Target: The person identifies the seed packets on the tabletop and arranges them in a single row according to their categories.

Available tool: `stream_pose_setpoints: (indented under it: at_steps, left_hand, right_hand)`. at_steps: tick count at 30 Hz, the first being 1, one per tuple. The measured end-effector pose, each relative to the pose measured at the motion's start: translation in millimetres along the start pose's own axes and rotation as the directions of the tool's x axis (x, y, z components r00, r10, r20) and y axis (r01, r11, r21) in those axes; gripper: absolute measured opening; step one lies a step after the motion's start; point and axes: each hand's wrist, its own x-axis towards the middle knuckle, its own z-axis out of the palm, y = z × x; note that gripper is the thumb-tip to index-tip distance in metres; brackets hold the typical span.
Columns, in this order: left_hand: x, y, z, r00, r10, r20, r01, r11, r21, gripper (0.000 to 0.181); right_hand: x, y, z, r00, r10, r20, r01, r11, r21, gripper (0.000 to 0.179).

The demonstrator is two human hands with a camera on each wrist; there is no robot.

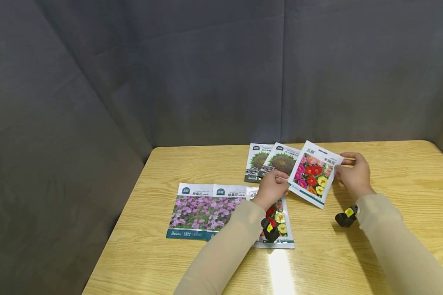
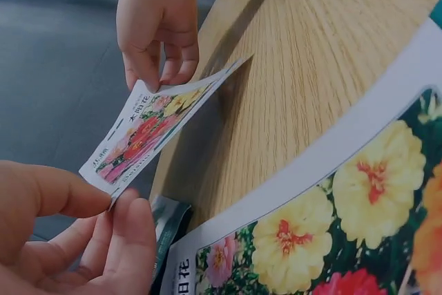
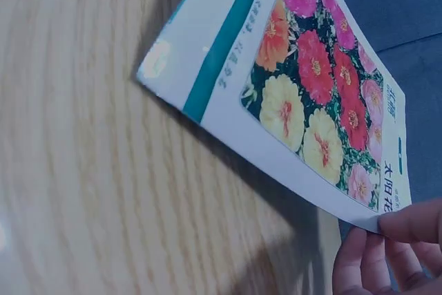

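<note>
Head: six packets (image 1: 313,174), two grips (image 1: 355,173)

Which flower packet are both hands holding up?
The rightmost packet: the left hand and right hand pinch its edges, while the others lie on the table.

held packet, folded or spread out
The held packet is spread out: the head view shows its printed front without a fold, though the right wrist view shows slight bowing.

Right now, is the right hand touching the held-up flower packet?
Touching. The right wrist view plainly shows the right hand pinching the flower packet at its edge.
</note>
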Motion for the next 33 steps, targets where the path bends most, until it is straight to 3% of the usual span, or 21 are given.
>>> stream_pose_setpoints:
  at_steps: [4, 13, 20, 25, 33]
  left_hand:
    - [-5.9, -0.8, -1.9, 1.0, 0.021, 0.022, -0.022, 0.998, 0.067, 0.018]
    - [-22.7, -4.9, -5.3, 0.993, 0.062, 0.101, -0.078, 0.985, 0.157, 0.012]
    - [-34.5, -7.3, -7.7, 0.991, 0.006, 0.134, -0.034, 0.977, 0.21, 0.01]
    - [-44.0, -8.5, -11.0, 0.987, -0.003, 0.162, -0.038, 0.969, 0.246, 0.014]
    - [-62.1, -8.1, -15.8, 0.976, -0.028, 0.217, -0.024, 0.971, 0.236, 0.021]
  right_hand:
    - [-5.3, -3, -3, 1.0, -0.023, 0.015, 0.023, 0.999, 0.029, 0.047]
    - [-17.7, -5, -12, 0.991, -0.109, 0.084, 0.114, 0.991, -0.064, 0.041]
    - [-28.9, -7, -14, 0.984, -0.093, 0.153, 0.104, 0.992, -0.066, 0.041]
    - [-36.0, -5, -14, 0.971, -0.119, 0.208, 0.134, 0.989, -0.058, 0.039]
    - [-45.3, -3, -13, 0.95, -0.147, 0.275, 0.169, 0.984, -0.059, 0.04]
